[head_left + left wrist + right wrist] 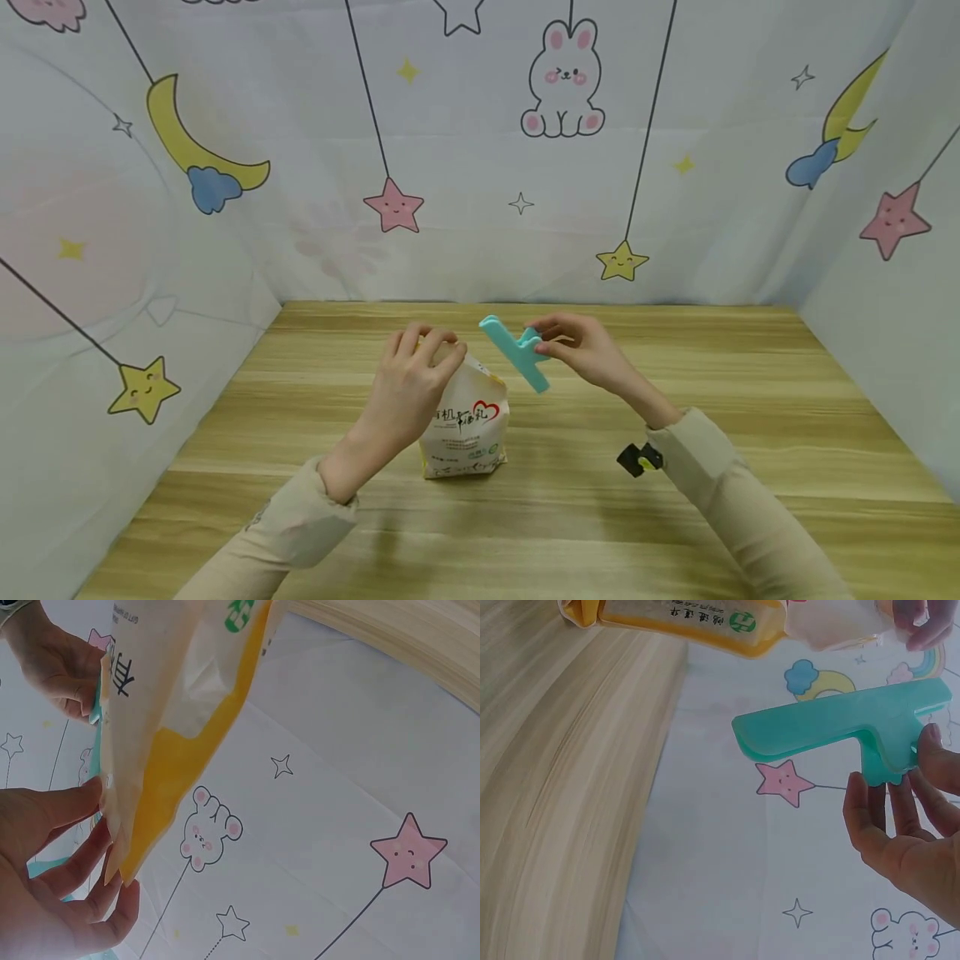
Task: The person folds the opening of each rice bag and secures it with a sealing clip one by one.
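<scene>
A white paper-like bag (467, 421) with yellow edges, black lettering and a red heart stands upright on the wooden table. My left hand (412, 379) grips its top edge; in the left wrist view the thumb and fingers pinch the bag (157, 742) near its upper corner. To the right of the bag, my right hand (588, 350) holds a turquoise bag clip (517, 354) by its handles, in the air and apart from the bag. The right wrist view shows thumb and fingers on the handles of the clip (832, 724), its long bar pointing away from the hand.
The wooden table (675, 533) meets a white cloth backdrop (480, 250) printed with stars, moons and rabbits, which also rises at both sides. A small black object with a yellow-green mark (640, 459) shows at the right cuff.
</scene>
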`<state>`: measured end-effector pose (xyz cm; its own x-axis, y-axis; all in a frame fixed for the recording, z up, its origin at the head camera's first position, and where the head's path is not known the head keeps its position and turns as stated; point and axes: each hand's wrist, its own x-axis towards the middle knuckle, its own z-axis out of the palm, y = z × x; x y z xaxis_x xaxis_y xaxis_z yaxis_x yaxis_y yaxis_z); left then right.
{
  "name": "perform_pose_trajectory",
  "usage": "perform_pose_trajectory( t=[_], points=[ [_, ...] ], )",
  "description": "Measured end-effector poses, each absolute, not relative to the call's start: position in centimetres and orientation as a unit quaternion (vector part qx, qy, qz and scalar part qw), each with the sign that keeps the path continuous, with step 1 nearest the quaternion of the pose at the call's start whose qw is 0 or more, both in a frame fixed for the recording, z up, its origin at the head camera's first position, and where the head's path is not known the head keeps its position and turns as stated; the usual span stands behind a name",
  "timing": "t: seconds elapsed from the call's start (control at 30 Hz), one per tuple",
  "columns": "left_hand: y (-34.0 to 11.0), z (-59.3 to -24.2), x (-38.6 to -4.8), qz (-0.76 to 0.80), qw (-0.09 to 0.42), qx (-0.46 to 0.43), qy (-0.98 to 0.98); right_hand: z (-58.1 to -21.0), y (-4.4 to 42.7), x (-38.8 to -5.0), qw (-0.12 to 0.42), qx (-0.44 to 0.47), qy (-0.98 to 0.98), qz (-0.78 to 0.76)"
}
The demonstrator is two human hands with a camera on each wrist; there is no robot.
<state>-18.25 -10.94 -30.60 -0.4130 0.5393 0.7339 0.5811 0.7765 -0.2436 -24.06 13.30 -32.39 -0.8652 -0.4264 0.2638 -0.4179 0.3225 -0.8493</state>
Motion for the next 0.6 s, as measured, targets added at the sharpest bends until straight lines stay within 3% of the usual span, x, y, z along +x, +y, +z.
perform_pose_trajectory(
  t=[0.6],
  points=[
    [-10.8, -30.5, -18.4, -0.050, 0.438, -0.320, -0.839, -32.7, 11.8, -24.8, 0.042, -0.258, 0.793, -0.550]
  ],
)
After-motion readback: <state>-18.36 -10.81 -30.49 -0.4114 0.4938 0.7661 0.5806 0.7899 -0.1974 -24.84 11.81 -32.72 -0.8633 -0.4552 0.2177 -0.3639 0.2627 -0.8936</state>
